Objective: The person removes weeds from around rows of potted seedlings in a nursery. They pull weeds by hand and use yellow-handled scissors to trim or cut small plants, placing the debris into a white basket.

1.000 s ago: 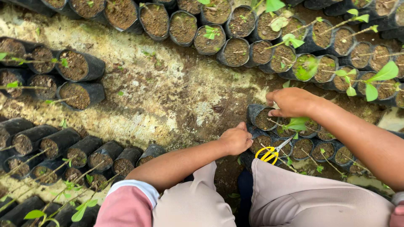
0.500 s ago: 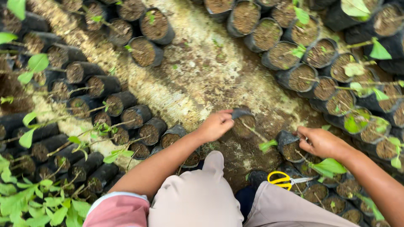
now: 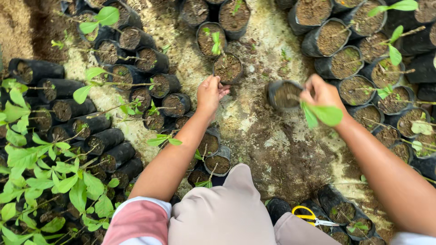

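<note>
Black plastic nursery bag of brown soil (image 3: 284, 94), blurred with motion, hangs tilted in my right hand (image 3: 323, 93) above the bare muddy ground (image 3: 272, 149), between the two banks of bags; the fingers are closed on its rim and on a seedling with broad green leaves (image 3: 323, 114) that droops below the wrist. My left hand (image 3: 210, 92) reaches to a second black soil-filled bag (image 3: 228, 67) standing upright at the near end of a short row, fingertips pinched together at its rim, though I cannot tell whether they truly grip the plastic or only touch it. As I judge it, I am at the placing step: one bag carried over, the other steadied as the neighbour it goes beside. The next move calls for lowering the carried bag upright, snug against the standing one, with the stem kept clear so the leaves are not crushed. Yellow-handled scissors (image 3: 311, 217) lie on the ground near my knee, among more black bags (image 3: 345, 213), well apart from both hands. Toppled bags with leafy green seedlings (image 3: 50, 172) crowd the left side
</note>
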`<state>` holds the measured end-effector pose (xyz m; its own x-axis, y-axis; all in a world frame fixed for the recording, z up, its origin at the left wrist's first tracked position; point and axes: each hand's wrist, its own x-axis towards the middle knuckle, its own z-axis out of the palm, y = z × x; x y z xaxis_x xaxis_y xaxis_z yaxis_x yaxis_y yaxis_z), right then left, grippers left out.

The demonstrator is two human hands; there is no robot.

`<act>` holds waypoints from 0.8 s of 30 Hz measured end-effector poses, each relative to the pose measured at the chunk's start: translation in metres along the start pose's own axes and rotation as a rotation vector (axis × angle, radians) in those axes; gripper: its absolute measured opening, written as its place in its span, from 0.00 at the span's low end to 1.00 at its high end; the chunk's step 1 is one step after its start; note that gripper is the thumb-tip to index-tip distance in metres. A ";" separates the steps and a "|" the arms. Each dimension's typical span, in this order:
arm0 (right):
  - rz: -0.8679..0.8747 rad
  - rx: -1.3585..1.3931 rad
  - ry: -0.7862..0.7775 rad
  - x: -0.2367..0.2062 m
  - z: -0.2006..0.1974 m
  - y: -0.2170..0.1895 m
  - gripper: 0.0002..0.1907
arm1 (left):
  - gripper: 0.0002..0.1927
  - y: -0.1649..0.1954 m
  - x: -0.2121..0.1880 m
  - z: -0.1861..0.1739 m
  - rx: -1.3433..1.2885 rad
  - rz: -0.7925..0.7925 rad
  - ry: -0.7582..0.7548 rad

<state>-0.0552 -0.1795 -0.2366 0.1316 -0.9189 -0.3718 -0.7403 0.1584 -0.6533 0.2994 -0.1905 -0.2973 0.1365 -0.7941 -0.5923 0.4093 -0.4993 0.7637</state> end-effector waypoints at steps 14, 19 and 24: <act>0.034 0.335 0.013 0.133 0.037 -0.092 0.09 | 0.12 -0.001 0.001 0.010 0.013 0.248 -0.054; -0.011 0.676 -0.038 0.135 0.038 -0.092 0.08 | 0.11 0.003 -0.001 0.015 -0.074 0.224 -0.012; -0.028 0.710 0.018 0.129 0.048 -0.087 0.06 | 0.16 0.013 -0.008 0.021 0.012 0.224 -0.004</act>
<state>0.0581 -0.2948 -0.2596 0.1294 -0.9309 -0.3415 -0.1278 0.3259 -0.9367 0.2849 -0.1981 -0.2773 0.2195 -0.8870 -0.4062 0.3581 -0.3140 0.8793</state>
